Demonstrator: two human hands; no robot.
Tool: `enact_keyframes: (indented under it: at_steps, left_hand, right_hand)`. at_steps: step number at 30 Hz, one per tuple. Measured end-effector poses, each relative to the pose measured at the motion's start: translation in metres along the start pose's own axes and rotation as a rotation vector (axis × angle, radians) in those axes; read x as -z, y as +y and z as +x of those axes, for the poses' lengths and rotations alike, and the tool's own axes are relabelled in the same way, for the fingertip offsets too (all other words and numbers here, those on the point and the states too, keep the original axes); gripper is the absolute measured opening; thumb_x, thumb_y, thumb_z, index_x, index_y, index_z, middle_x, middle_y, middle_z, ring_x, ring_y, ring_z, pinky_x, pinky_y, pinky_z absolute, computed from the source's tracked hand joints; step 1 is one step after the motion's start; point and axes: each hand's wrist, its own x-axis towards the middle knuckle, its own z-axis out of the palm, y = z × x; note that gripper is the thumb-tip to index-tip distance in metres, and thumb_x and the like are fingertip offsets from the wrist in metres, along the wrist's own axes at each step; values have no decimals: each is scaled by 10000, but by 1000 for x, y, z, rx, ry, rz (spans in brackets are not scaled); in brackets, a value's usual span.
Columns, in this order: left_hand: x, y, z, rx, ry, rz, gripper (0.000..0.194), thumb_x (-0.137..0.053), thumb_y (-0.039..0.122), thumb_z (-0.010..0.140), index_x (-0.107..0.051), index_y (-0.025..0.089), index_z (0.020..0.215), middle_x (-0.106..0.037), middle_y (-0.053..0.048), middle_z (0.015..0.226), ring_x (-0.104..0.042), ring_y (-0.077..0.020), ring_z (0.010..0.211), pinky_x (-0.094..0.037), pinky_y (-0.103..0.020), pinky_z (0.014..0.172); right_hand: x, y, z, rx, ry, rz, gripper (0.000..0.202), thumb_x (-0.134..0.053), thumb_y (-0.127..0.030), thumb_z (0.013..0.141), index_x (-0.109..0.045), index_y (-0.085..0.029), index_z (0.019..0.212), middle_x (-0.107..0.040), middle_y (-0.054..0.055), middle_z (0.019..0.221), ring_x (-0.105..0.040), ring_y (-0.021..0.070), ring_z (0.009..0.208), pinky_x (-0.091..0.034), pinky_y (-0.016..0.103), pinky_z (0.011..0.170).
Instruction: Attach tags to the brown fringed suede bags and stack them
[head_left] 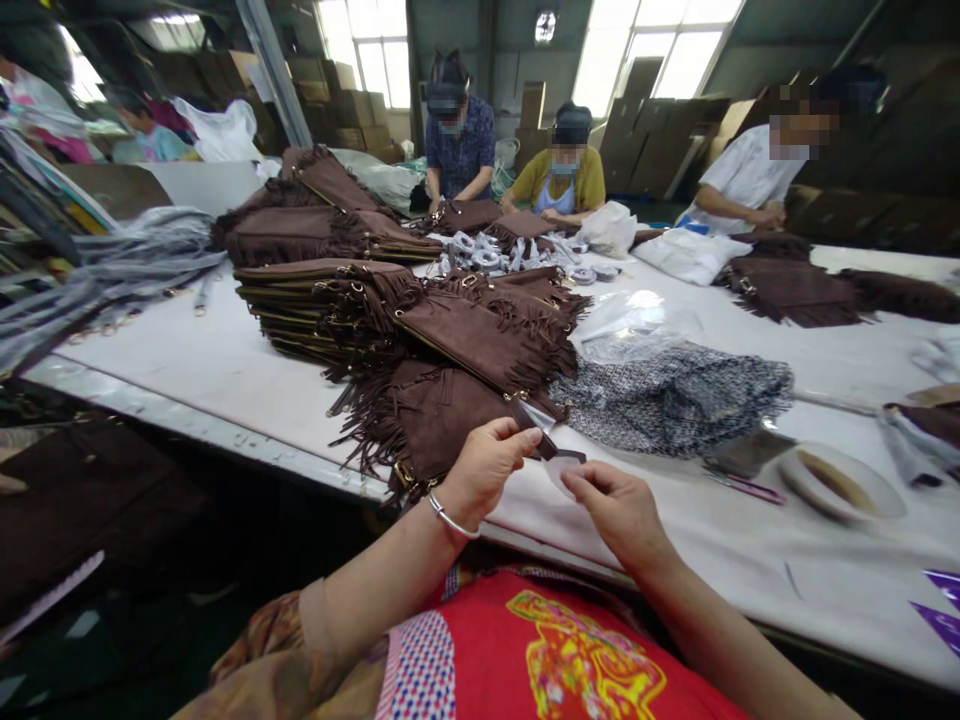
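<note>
My left hand [487, 465], a bracelet on its wrist, pinches a short dark brown strap [547, 448] just over the table's near edge. Against the strap's lower end, my right hand [619, 508] holds a small piece of clear film [559, 468] between thumb and fingertips. Whether the film is stuck to the strap, I cannot tell. Just beyond my left hand lies a brown fringed bag [442, 412] with gold-coloured hardware. Another fringed bag [469, 335] overlaps it, leaning against a stack of similar bags [300, 300].
To the right are a black-and-white knit cloth [682, 400], a tape roll [844, 485] and a thin pink-handled tool [750, 488]. Plastic-wrapped straps [135, 260] pile up at left. Wrapped coils [487, 255] lie mid-table. Several co-workers stand or sit across the table.
</note>
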Motion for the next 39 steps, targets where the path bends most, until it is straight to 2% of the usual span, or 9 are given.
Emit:
enact_keyframes:
  at_steps: [7, 14, 19, 22, 25, 29, 32, 35, 39]
  left_hand:
    - [-4, -1, -2, -14, 36, 35, 249, -759, 348, 695, -600, 156, 692, -550, 30, 647, -450, -68, 570, -318, -224, 554]
    - [-11, 2, -5, -80, 70, 65, 224, -772, 336, 664, -664, 144, 705, -611, 13, 644, -482, -87, 580, -346, -226, 562]
    - [-8, -2, -5, -126, 82, 128, 181, -760, 310, 669, -698, 148, 720, -626, 15, 655, -491, -94, 598, -368, -227, 590]
    - [-4, -6, -5, -98, 53, 135, 194, -761, 314, 668, -705, 142, 741, -641, 6, 684, -514, -105, 629, -389, -230, 617]
    - [-1, -11, -6, -68, -1, 156, 231, -761, 334, 676, -705, 134, 775, -645, -2, 715, -518, -106, 647, -393, -229, 624]
    - [4, -16, -5, 26, -9, 181, 285, -794, 374, 650, -658, 129, 699, -573, 18, 646, -476, -83, 593, -364, -212, 570]
    - [8, -15, 5, 258, -67, -94, 372, -761, 470, 680, -653, 138, 808, -631, -24, 761, -562, -108, 648, -431, -231, 630]
    - [7, -10, 28, 494, -96, -326, 497, -531, 591, 832, -644, 111, 899, -679, -107, 864, -640, -169, 724, -483, -281, 675]
    - [-7, -7, 60, 472, 60, -376, 461, -390, 508, 924, -616, 114, 844, -692, -123, 852, -656, -198, 738, -506, -331, 718]
  right_hand:
    - [-4, 2, 1, -69, 43, 26, 283, -702, -450, 685, -645, -180, 625, -602, -9, 579, -500, 147, 577, -360, 266, 566]
    - [-5, -1, 2, -61, 26, 43, 255, -708, -431, 685, -676, -180, 661, -655, 8, 629, -543, 164, 619, -399, 280, 607]
    - [-5, -2, 2, -91, -9, 118, 280, -718, -441, 687, -664, -169, 655, -618, 0, 597, -507, 148, 591, -379, 270, 568]
    - [-6, -2, 2, -120, -36, 186, 286, -727, -444, 685, -670, -164, 678, -611, -5, 594, -492, 139, 581, -369, 262, 557]
    - [-9, -2, 4, -103, -92, 255, 276, -722, -420, 696, -708, -167, 805, -678, 16, 718, -544, 159, 658, -401, 268, 613]
    - [-10, -3, 7, -84, -190, 277, 264, -688, -411, 726, -711, -164, 817, -687, 34, 781, -563, 182, 728, -410, 282, 662]
    - [-6, -4, 9, -178, -219, 346, 264, -687, -415, 712, -678, -151, 728, -630, 16, 670, -500, 151, 630, -364, 266, 591]
    - [1, -7, 5, -302, -245, 496, 252, -708, -395, 677, -650, -151, 689, -597, 7, 634, -463, 133, 595, -345, 251, 563]
    - [12, -6, -6, -359, -305, 546, 244, -710, -409, 664, -658, -171, 674, -619, 21, 662, -499, 153, 602, -388, 261, 567]
